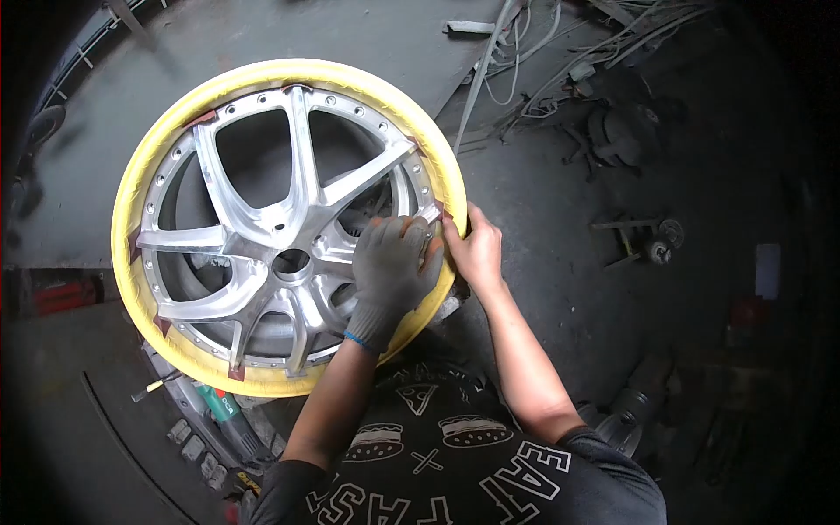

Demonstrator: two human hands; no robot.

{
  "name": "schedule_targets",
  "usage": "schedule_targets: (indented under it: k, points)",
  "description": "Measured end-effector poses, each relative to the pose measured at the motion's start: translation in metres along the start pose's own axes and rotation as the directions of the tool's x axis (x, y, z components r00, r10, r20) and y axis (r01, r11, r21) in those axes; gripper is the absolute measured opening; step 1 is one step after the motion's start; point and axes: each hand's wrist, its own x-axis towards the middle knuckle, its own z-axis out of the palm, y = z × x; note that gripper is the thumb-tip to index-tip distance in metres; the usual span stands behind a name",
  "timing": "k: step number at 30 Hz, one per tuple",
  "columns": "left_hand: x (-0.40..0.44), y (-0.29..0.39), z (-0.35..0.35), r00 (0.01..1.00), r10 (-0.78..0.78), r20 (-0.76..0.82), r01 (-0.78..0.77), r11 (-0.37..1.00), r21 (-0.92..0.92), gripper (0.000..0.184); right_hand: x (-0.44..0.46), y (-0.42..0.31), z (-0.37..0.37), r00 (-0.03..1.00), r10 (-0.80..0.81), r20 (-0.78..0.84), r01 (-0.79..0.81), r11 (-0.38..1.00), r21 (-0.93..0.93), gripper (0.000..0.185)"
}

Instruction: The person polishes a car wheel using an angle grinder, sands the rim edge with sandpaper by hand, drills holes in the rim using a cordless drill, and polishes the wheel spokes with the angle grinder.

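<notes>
Left hand (391, 262) against silver spoked wheel (301, 166), right hand (479, 251) clasping yellow-wrapped rim (129, 206)

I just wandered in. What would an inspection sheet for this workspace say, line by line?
Surface: grey panel, reaching partly under the wheel.
Job's things: silver spoked wheel, yellow covering around its rim, dark red patches at several spoke ends.
Clutter: green tool and grey blocks below the wheel.
Hands: left hand, gloved, on the wheel near a spoke end; right hand, bare, at the wheel's edge.
Cables: tangle at upper right, away from both hands.
Surroundings: dark floor; outer edges too dim to read.
</notes>
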Motion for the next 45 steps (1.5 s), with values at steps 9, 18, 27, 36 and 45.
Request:
schedule_targets:
  k: [9, 18, 27, 36, 45]
  points:
    - [0.0, 0.002, 0.001, 1.0, -0.025, 0.004, 0.025, 0.999, 0.024, 0.019, 0.011, 0.0, -0.007, 0.975, 0.187, 0.118, -0.172, 0.977, -0.126, 0.026]
    - [0.002, 0.008, 0.004, 0.995, -0.083, 0.055, 0.079, 0.995, 0.067, 0.021, 0.012, 0.009, -0.003, 0.988, 0.117, 0.103, -0.108, 0.99, -0.088, 0.031]
    - [0.0, 0.014, 0.009, 0.999, -0.011, 0.039, 0.007, 0.995, 0.099, 0.023, -0.016, 0.015, -0.005, 0.971, -0.168, -0.169, 0.186, 0.978, 0.094, 0.044]
    - [-0.005, 0.016, 0.018, 0.998, -0.028, 0.048, 0.02, 0.987, 0.159, 0.023, -0.04, 0.022, 0.014, 0.97, -0.218, -0.111, 0.216, 0.976, -0.024, 0.037]
    - [-0.007, 0.016, 0.019, 0.998, -0.052, 0.032, 0.046, 0.983, 0.177, 0.021, -0.021, 0.023, 0.004, 0.956, -0.159, -0.248, 0.167, 0.986, 0.015, 0.013]
